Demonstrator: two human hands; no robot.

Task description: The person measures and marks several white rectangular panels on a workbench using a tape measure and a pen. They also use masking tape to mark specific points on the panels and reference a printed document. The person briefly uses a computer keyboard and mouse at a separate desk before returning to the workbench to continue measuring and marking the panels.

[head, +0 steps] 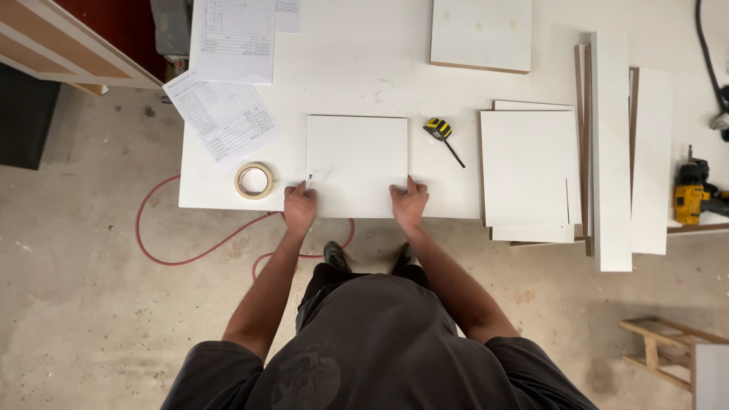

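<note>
1. White square panel [357, 163]: flat on the white desk [364, 68], near edge close to the desk's front edge, directly ahead of the person.
2. Left hand [300, 206]: at the panel's near left corner, closed around a pen [308, 181] whose tip points away from the body and rests just at the panel's left edge.
3. Right hand [410, 201]: pressed flat on the panel's near right corner, fingers spread, nothing gripped.
4. Roll of masking tape [254, 181]: lying flat on the desk, just left of the left hand.
5. Yellow-and-black tape measure [438, 129]: just right of the panel's far corner, short length of blade pulled out toward the right.
6. Printed sheets [224, 114]: two, at the desk's far left, one overhanging the edge.
7. Stack of white panels [529, 171]: right of the tape measure; long white strips [611, 152] standing alongside further right.
8. Yellow cordless drill [692, 199]: far right.
9. Red hose [190, 254]: looped on the concrete floor below the desk.
</note>
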